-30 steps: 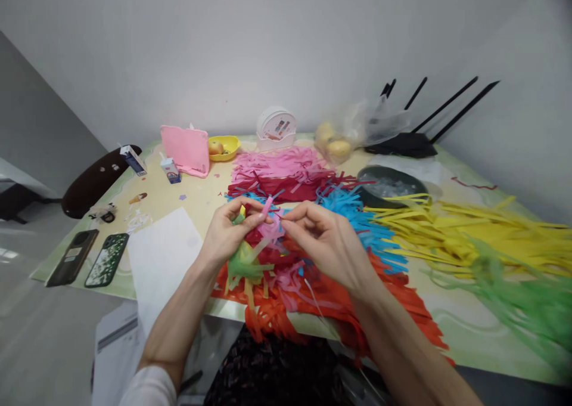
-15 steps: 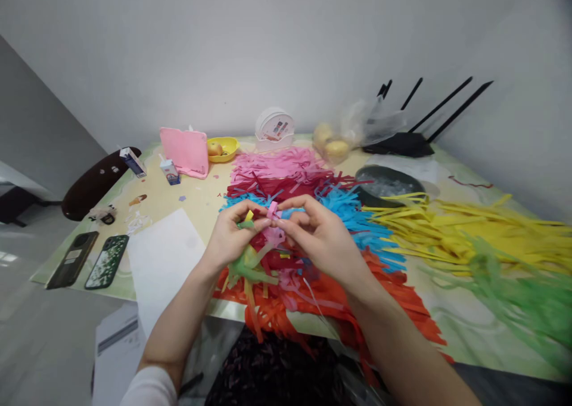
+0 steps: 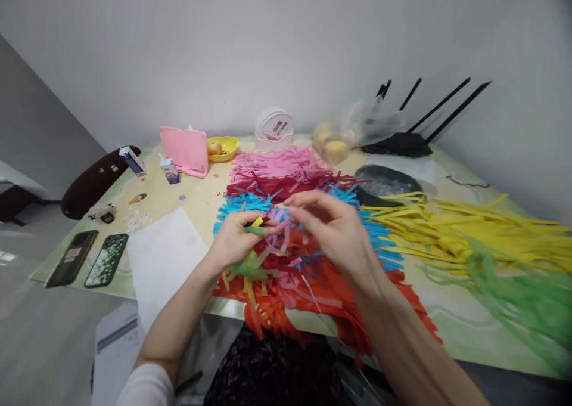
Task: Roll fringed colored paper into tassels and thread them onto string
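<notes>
My left hand (image 3: pixel 236 239) pinches a bunch of coloured crepe paper strips, with yellow, green and dark red ends showing at its fingertips. From it hang green paper strips (image 3: pixel 250 267) and pink paper strips (image 3: pixel 290 281). Just to the right, my right hand (image 3: pixel 333 224) is curled, thumb and forefinger close together beside a pink and light blue strip; motion blur hides what they grip. A thin white string (image 3: pixel 314 294) trails below. Under both hands lie fringed crepe sheets: blue (image 3: pixel 379 239), dark red (image 3: pixel 268 186), pink (image 3: pixel 279 164) and orange-red (image 3: pixel 402 293).
Yellow fringe (image 3: pixel 491 230) and green fringe (image 3: pixel 513 293) spread to the right, near a dark oval tray (image 3: pixel 388 185) and a black router (image 3: pixel 397 145). Leftward are white paper (image 3: pixel 165 263), two phones (image 3: pixel 107 260), a pink tablet case (image 3: pixel 184 149) and small cartons (image 3: pixel 170 170).
My right hand has drawn slightly right and up, apart from the left fingertips. The left hand has dropped a little, still pinching the strips.
</notes>
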{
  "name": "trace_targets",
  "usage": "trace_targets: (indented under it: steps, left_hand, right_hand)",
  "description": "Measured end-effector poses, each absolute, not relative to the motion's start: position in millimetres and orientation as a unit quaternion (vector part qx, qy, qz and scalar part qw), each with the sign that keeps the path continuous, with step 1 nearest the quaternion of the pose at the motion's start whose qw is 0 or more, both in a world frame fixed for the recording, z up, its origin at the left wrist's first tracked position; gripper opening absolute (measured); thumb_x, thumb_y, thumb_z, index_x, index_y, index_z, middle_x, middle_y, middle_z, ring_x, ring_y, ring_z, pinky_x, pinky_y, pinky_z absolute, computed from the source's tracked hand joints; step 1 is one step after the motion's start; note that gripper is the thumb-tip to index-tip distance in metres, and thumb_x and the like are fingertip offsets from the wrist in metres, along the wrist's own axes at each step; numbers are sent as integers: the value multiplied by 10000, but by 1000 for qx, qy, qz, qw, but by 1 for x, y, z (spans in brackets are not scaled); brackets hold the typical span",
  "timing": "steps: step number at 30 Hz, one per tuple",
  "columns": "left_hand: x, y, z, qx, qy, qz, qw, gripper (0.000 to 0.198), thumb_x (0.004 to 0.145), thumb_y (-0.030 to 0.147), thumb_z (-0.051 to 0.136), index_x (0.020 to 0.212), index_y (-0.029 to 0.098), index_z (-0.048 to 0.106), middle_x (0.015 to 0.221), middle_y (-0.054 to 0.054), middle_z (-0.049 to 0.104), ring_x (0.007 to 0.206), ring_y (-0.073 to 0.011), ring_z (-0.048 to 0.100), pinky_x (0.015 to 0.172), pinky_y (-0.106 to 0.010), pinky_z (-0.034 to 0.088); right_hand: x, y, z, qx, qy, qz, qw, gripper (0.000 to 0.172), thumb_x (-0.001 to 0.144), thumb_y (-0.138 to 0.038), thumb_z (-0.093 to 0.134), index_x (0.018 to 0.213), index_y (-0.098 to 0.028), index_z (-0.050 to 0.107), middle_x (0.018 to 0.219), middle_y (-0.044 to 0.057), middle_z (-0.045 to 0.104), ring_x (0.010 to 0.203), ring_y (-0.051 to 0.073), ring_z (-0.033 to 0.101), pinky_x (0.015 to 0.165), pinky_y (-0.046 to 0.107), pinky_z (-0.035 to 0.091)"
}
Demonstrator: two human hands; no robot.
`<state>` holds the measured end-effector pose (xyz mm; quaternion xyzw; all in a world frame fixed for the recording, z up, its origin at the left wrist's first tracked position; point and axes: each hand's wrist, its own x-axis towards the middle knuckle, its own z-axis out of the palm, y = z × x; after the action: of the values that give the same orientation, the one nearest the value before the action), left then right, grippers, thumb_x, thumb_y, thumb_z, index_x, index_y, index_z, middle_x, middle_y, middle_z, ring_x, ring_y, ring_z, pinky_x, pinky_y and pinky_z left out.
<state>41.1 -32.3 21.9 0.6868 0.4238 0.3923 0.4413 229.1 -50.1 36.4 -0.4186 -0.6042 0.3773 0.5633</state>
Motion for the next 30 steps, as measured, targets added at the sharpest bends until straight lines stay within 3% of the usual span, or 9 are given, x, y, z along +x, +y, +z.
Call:
trace_targets:
  steps: [3,5,7,10,14,19,21,26,30]
  left_hand:
    - [38,-29,23,684,421,415,428,193,783,349,732,835,172,788,906,-71,757,880,-230,666,827,-325,498]
    - [35,-27,25,690,400,431,423,201,814,332,703,916,179,785,1024,-82,735,995,-238,647,932,-339,473]
    - [32,-26,27,700,372,422,440,239,846,359,673,964,175,768,1079,-88,711,1033,-232,628,973,-339,451]
    - [31,-26,31,710,353,393,465,290,856,427,657,879,147,728,996,-77,700,950,-212,618,913,-325,466]
    - [33,-31,33,702,369,375,481,333,811,474,702,807,143,677,857,-43,678,854,-193,598,838,-306,475]
    - [30,-39,29,626,413,469,467,295,741,388,794,890,172,658,828,-7,651,777,-137,586,745,-236,462]
    - [27,-39,26,592,409,482,500,317,760,438,775,897,169,677,816,-14,655,735,-127,582,707,-233,457]
    - [25,-37,24,546,373,418,622,456,671,538,821,850,127,734,816,-59,693,705,-146,595,687,-261,465]
    - [25,-37,23,552,402,457,569,330,699,429,823,838,156,699,812,-22,687,739,-134,602,730,-245,463]
  right_hand:
    - [231,-54,41,-403,-513,332,681,138,921,-390,592,937,-264,536,700,-21,597,457,99,467,402,235,347]
    - [228,-56,42,-422,-541,310,659,107,922,-346,595,943,-255,542,642,-38,544,453,94,441,423,236,342]
    - [221,-56,42,-436,-611,316,580,95,904,-304,610,951,-225,581,652,-30,558,500,97,476,463,234,356]
    - [208,-53,40,-408,-677,349,504,153,907,-309,592,997,-190,626,668,-21,599,560,108,529,511,230,376]
    - [199,-48,41,-391,-689,369,486,122,893,-289,585,912,-182,641,670,-18,620,577,110,550,535,226,393]
    - [201,-47,39,-425,-657,341,521,115,886,-295,582,872,-182,602,582,-55,519,506,88,457,486,217,338]
    - [203,-45,37,-418,-647,348,534,115,892,-299,584,874,-186,595,579,-61,497,501,84,441,473,211,325]
    - [209,-43,30,-358,-665,358,549,98,891,-292,606,894,-194,611,701,-23,602,557,90,522,496,208,375]
    - [211,-55,27,-424,-638,319,559,121,892,-305,619,927,-193,651,664,-16,637,542,108,562,516,220,421]
